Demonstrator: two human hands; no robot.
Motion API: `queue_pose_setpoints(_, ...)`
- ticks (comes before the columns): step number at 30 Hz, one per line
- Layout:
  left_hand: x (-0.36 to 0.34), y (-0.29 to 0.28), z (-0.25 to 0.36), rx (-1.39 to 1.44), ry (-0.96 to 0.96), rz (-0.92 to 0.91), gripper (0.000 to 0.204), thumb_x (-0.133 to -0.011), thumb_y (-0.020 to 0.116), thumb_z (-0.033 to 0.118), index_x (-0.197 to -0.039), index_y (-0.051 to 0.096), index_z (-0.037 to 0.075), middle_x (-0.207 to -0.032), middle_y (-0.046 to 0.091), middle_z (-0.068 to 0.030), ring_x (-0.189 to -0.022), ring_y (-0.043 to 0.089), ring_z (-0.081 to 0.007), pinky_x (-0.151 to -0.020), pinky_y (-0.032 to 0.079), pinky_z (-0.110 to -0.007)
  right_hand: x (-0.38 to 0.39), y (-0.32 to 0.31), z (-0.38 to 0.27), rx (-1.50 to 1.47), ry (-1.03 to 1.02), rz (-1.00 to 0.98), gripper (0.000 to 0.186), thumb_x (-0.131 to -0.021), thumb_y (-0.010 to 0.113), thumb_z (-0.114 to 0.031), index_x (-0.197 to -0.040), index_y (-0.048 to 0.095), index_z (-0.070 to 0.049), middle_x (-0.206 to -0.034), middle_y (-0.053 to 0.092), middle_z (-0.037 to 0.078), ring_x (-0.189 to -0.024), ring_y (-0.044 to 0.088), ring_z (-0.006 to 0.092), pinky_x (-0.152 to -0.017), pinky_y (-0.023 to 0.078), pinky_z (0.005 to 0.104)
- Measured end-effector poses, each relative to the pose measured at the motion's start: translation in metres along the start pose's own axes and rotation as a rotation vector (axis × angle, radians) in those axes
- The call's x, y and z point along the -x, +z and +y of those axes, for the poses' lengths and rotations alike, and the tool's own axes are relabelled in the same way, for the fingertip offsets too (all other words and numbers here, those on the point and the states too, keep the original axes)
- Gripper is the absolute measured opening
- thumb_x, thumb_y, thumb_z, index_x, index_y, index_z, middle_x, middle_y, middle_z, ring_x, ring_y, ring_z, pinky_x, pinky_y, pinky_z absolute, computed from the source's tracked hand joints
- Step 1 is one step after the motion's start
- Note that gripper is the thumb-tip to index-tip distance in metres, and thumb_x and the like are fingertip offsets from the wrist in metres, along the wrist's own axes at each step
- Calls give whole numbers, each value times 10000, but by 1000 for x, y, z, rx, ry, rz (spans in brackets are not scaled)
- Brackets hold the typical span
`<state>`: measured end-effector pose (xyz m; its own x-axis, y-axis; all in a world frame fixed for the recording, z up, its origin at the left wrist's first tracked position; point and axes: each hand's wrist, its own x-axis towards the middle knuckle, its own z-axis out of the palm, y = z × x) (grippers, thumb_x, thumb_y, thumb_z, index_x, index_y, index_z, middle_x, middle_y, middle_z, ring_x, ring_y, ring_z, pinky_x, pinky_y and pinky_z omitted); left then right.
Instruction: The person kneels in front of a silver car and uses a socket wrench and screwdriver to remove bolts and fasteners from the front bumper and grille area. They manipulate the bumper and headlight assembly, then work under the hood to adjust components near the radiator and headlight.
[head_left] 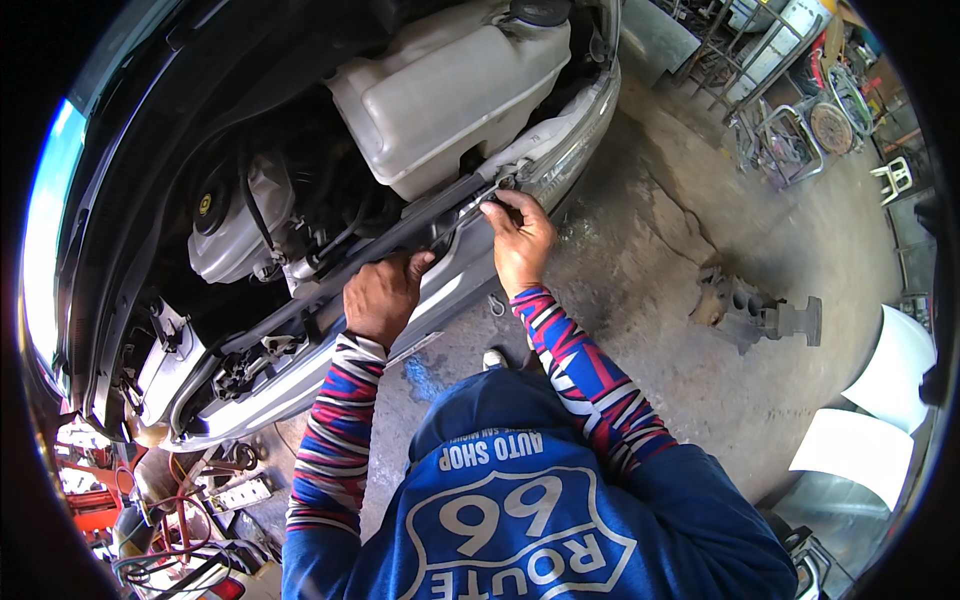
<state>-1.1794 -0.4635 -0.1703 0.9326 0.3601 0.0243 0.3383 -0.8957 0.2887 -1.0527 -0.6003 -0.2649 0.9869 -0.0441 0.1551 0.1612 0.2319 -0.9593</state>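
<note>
My left hand [383, 297] is closed at the edge of a vehicle's silver body panel [450, 285], its thumb stretched toward a narrow dark gap. What sits under its fingers is hidden. My right hand [522, 242] pinches at the same edge, a little farther off and to the right. Thumb and forefinger meet by a small metallic part [508, 180] that is too small to name. Just beyond both hands rises a large whitish plastic tank [450, 95] with a black cap [540, 10]. To its left is a smaller translucent reservoir [235, 225] with a dark, yellow-marked cap [209, 207].
A greasy metal vehicle part [745, 310] lies on the concrete floor [640, 260] to the right. Metal frames and wheels [830, 127] are piled at the far right. White sheets [858, 452] stand at the lower right. Cables and red equipment [95, 500] crowd the lower left.
</note>
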Motion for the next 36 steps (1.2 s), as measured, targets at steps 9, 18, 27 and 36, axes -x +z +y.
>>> queue_pose_setpoints(9,20,-9,21,196,106,113,249,-961,672,330,-999,724,90,-760,698,-193,-679,684,-410,-623,553,-473,-1,-3,-2,35,-52,-26,212,-839,809,-8,-1026,714,19,-922,725,61,-824,657,117,-770,549,266)
queue_pose_setpoints(18,10,-8,2,172,218,129,217,-927,711,283,-1071,748,124,-914,740,-154,-803,714,-360,-692,566,-440,0,-17,2,-338,232,-78,168,-867,772,48,-1002,687,-6,-886,708,54,-767,675,116,-719,578,262)
queue_pose_setpoints(27,50,-3,19,348,79,14,320,-916,742,312,-1136,749,79,-938,737,-149,-823,716,-357,-721,562,-412,22,-55,-34,-304,236,-184,285,-902,715,75,-1172,664,-1,-990,663,24,-904,631,72,-825,567,233)
queue_pose_setpoints(36,69,-7,14,403,91,149,309,-935,730,263,-1153,732,44,-974,740,-181,-872,710,-384,-751,558,-438,3,-60,-77,-274,265,-268,270,-971,657,12,-1241,659,27,-1003,695,44,-866,687,125,-842,593,291)
